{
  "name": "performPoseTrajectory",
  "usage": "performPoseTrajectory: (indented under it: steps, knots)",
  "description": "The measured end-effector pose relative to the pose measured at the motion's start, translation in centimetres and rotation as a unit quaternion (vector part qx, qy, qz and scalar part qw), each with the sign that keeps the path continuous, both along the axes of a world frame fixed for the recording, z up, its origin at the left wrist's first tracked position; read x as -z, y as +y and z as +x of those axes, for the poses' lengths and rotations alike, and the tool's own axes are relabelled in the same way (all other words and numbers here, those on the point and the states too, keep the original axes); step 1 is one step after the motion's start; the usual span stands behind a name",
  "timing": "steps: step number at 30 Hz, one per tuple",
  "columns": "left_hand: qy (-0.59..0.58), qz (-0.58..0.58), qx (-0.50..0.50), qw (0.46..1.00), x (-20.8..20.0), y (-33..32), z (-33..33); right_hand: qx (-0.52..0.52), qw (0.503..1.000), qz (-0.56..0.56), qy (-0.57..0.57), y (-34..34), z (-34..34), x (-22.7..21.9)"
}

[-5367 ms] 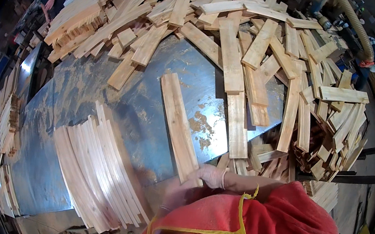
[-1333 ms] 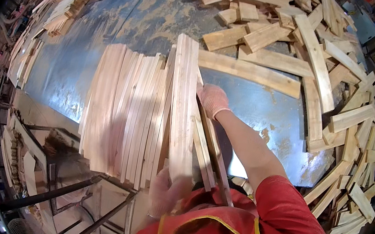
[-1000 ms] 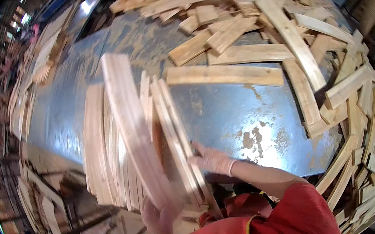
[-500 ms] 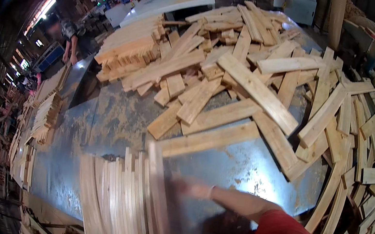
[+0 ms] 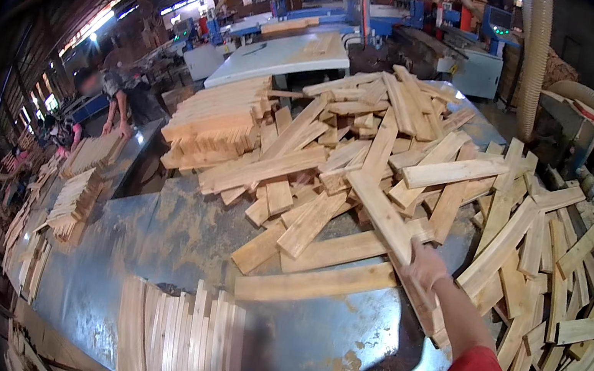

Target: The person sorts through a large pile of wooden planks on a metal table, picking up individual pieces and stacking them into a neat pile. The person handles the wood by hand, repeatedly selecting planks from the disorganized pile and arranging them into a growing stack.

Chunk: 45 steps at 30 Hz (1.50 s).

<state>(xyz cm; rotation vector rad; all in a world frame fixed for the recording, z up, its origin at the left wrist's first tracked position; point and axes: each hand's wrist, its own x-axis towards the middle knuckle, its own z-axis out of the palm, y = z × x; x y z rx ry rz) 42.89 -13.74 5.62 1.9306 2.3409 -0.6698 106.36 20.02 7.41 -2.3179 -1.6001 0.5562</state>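
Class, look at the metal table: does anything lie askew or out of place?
Yes. Beyond the right hand, loose wooden slats lie criss-crossed at all angles, some overhanging the table's right edge, while the slats at the near edge stand neatly side by side.

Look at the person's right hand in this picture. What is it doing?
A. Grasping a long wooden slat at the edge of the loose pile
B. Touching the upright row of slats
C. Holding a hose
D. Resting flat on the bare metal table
A: the right hand closes on a long wooden slat lying at the near edge of the loose pile.
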Motion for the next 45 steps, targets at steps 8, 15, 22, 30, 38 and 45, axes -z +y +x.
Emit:
performPoseTrajectory:
  steps: [8,15,22,30,38,45]
  knots:
    - [-0.110,0.071,0.118,0.984,1.0,8.3,-1.3,0.015,0.893,-0.047,0.448,-16.4,-21.2,-3.0]
    - [-0.216,0.173,0.205,0.939,-0.2,14.7,6.0,-0.487,0.787,-0.245,0.287,-18.6,-40.1,4.5]
    - [-0.200,0.154,0.196,0.948,0.6,14.5,3.3,0.104,0.982,0.154,0.020,-7.4,-15.6,-3.2]
    - [-0.179,0.171,0.178,0.952,1.4,14.9,3.0,0.319,0.944,-0.005,0.080,-6.8,-0.9,0.1]
    - [-0.168,0.187,0.208,0.945,1.5,15.4,3.6,0.221,0.972,0.072,0.044,-20.6,-5.1,-0.9]
    - [-0.190,0.184,0.311,0.913,0.2,10.5,10.1,0.240,0.966,-0.052,0.082,-35.2,-13.3,0.0]
